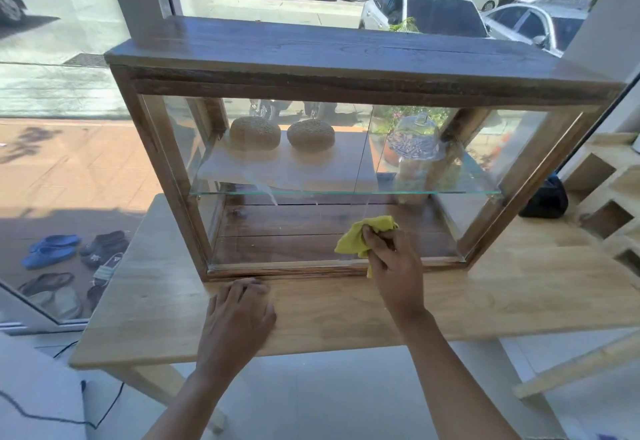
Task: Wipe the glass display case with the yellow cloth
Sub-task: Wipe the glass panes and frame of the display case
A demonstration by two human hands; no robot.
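Mid-wipe, by the look of it. Right hand (389, 259) curled round a bunched yellow cloth (363, 237), pressing it against the front pane of the glass display case (346, 69) low down, just right of the centre seam between the two panes and just above the bottom wooden rail. Left hand (242, 308) flat on the bench (502, 297), fingers relaxed and holding nothing, fingertips touching the foot of the case frame — likely steadying it.

Case standing on the bench in front of a window, wooden top and frame, glass shelf across the middle. Behind the glass, on the shelf: two round seeded loaves (254, 133) at left, a clear glass dome (415, 136) at right.

Progress hard to judge exactly. Whitish streaks and a smeared patch visible on the left pane near the shelf line — so probably not yet clean there, or wet from a pass. Upper half of both panes, the right pane beyond the cloth, and the angled side panes showing no clear sign either way through the glare. Best guess: lower centre under way, most of the front and both sides left to do.
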